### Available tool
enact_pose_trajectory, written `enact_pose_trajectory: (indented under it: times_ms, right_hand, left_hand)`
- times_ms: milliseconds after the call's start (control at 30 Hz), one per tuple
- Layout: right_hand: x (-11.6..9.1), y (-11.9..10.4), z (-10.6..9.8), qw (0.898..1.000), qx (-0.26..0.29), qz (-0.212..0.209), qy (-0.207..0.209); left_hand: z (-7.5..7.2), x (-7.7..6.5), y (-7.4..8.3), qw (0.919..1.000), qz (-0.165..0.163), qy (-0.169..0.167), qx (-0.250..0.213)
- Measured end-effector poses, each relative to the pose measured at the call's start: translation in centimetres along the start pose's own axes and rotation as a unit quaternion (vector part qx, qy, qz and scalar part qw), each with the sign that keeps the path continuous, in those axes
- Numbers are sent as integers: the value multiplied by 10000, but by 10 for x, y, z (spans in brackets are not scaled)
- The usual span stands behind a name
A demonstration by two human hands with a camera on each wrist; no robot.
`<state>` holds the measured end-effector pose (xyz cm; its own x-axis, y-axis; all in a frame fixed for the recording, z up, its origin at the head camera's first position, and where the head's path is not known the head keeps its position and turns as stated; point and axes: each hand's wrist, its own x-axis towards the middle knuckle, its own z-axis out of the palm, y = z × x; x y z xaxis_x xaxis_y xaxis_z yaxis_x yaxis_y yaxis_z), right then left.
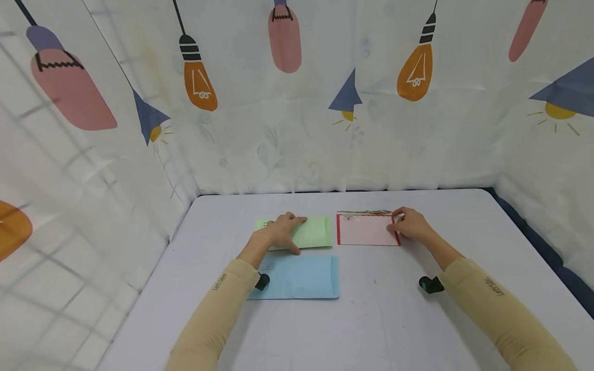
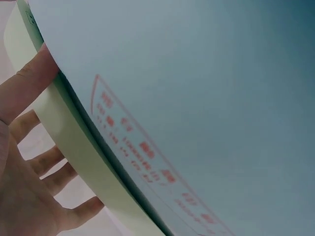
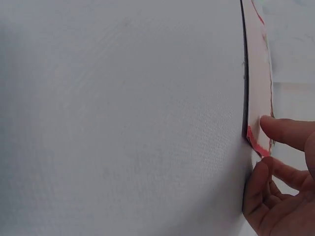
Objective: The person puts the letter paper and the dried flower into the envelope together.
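Note:
A light green envelope (image 1: 315,232) lies on the table under my left hand (image 1: 283,232), whose fingers spread across it. In the left wrist view, the thumb (image 2: 34,81) lies at its near side, by the edge of a blue envelope (image 2: 206,98) printed with red characters. That blue envelope lies flat nearer to me in the head view. My right hand (image 1: 410,225) pinches the right end of a pale pink card (image 1: 364,232) with red side edges. In the right wrist view, the thumb is on top of the card's corner (image 3: 261,98) and fingers are at its edge.
A thin dried sprig (image 1: 371,212) lies along the card's far edge. White table (image 1: 371,319) stretches toward me. Fabric walls (image 1: 287,129) printed with lamps stand behind and at both sides. A small black camera (image 1: 431,284) sits at the right wrist.

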<state>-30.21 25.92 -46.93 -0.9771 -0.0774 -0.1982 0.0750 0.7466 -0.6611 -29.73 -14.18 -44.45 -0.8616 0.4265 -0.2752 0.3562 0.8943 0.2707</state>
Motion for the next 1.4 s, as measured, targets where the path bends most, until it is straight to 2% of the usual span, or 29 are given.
enact_pose_trajectory:
  times_ms: [267,600,933,1400]
  right_hand:
    - [-2,0,0,9995,-111,-274,81]
    - [-6,-5,1,9995,159,-194,210]
    - [-10,0,-1,9915,1270,-260,119]
    - [-14,7,-7,9730,2277,-366,18]
  left_hand:
    - [-1,1,1,10000,81,13,49]
    - [-3,0,2,9999,26,-37,100]
    - [-5,-3,4,9998,-15,-62,173]
    - [-3,-1,3,9998,-17,-33,200]
